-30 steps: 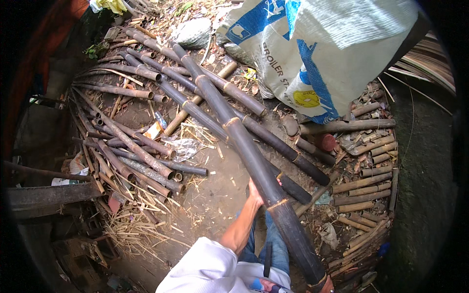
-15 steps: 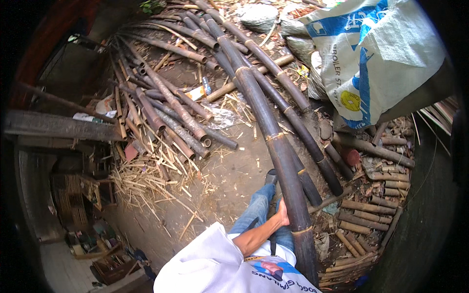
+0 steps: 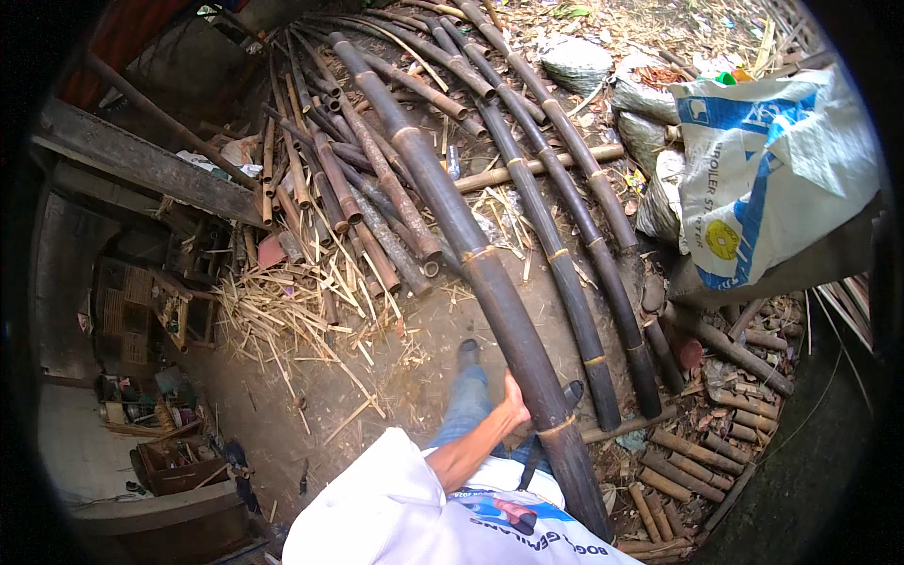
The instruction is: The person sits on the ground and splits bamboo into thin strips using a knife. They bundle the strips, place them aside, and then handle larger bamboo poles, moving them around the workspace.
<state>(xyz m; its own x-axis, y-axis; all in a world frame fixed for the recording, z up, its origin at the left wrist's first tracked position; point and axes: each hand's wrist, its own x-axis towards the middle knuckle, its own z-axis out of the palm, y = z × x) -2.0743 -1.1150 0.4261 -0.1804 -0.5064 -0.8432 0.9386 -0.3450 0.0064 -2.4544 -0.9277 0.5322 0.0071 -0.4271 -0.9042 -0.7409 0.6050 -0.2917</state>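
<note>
My left hand point(image 3: 513, 403) grips a long dark bamboo pole point(image 3: 494, 292) at its left side, low down near my body. The thumb lies along the pole, and the other fingers are partly hidden under it. The pole slants from beside my waist up to the far left, above the heap on the ground. Its near end passes out of sight beside my white shirt point(image 3: 395, 499). Right of it lie other dark bamboo poles point(image 3: 556, 259), roughly alongside. My right hand is not in view.
A pile of bamboo lengths point(image 3: 391, 193) lies left, with split strips point(image 3: 282, 334) below it. At right stand a white-and-blue woven sack point(image 3: 782, 179) and filled sacks point(image 3: 650, 141). Short bamboo pieces point(image 3: 697, 452) line the ground near right. A wooden beam point(image 3: 141, 155) runs at left.
The held pole has swung left, away from the other poles, with my left hand still on it. A gap now shows between them. The view has shifted too.
</note>
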